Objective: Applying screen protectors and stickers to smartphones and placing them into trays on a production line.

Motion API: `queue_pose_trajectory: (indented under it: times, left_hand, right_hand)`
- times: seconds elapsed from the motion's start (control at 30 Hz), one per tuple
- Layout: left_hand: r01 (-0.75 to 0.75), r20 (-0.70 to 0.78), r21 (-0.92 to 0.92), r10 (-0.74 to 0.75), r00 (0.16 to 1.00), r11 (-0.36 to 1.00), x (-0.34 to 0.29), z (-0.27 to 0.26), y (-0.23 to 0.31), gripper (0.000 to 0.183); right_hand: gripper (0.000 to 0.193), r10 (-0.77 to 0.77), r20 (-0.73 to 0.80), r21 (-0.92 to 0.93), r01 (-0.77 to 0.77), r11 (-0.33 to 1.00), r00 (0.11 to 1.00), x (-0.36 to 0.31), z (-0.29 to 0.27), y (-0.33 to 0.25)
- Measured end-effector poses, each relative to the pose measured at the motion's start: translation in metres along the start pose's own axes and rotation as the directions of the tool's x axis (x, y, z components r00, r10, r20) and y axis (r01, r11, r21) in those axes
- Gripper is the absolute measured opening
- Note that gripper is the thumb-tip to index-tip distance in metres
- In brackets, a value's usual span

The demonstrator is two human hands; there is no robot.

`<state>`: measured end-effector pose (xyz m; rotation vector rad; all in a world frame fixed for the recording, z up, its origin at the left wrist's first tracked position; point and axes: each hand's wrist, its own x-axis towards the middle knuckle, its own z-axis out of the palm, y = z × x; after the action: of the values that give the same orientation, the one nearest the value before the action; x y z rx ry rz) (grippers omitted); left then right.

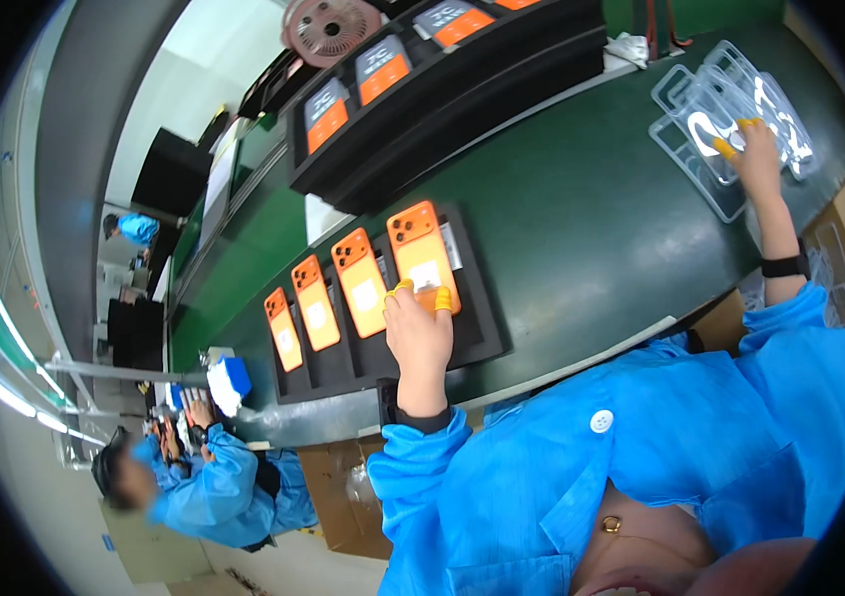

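My left hand (420, 343), with yellow finger cots, is closed around the lower end of the rightmost orange phone (414, 238), which lies camera side up with a white label on its back. That phone and more orange phones (315, 310) sit in a row in a black foam tray (485, 323). To the far right, my right hand (758, 159) rests on a loose pile of clear plastic trays (676, 144). Its thumb and finger, also in yellow cots, grip one of them; glare hides the exact contact.
Stacked black trays (383, 159) holding grey-and-orange items stand at the back of the green bench (581, 219). A pink fan (331, 28) is behind them. At left, a person in blue (214, 497) works near a blue box (233, 375). A cardboard box (343, 497) stands below the bench.
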<state>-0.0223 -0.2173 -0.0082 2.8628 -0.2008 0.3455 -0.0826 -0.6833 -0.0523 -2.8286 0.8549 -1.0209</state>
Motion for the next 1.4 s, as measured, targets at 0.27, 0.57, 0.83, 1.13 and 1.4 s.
queue_pose_trajectory:
  times: [0.27, 0.57, 0.83, 1.13, 1.4]
  left_hand:
    - [-0.002, 0.055, -0.028, 0.004, 0.998, 1.0, 0.001, 0.012, 0.002, 0.03]
    - [-0.353, -0.061, -0.095, 0.349, 0.935, 0.931, -0.039, 0.026, 0.022, 0.065]
    - [-0.092, -0.182, 0.171, 0.124, 0.975, 0.981, 0.002, 0.022, 0.009, 0.063]
    - [0.148, 0.095, -0.308, -0.124, 0.988, 0.94, 0.017, 0.021, 0.005, 0.047]
    - [-0.06, -0.088, -0.12, 0.05, 0.995, 0.991, 0.003, 0.037, 0.011, 0.063]
  right_hand:
    - [0.023, -0.327, 0.108, 0.527, 0.225, 0.82, 0.939, -0.041, -0.06, -0.064]
    - [0.03, -0.553, 0.628, 0.551, 0.189, 0.813, 0.548, -0.071, -0.036, -0.125]
    - [0.027, -0.488, 0.285, 0.451, 0.334, 0.828, 0.825, -0.085, 0.005, -0.125]
    - [0.024, -0.508, 0.228, 0.511, 0.342, 0.789, 0.831, -0.088, -0.002, -0.131]
    - [0.023, -0.498, 0.297, 0.59, 0.254, 0.767, 0.815, -0.086, -0.012, -0.14]
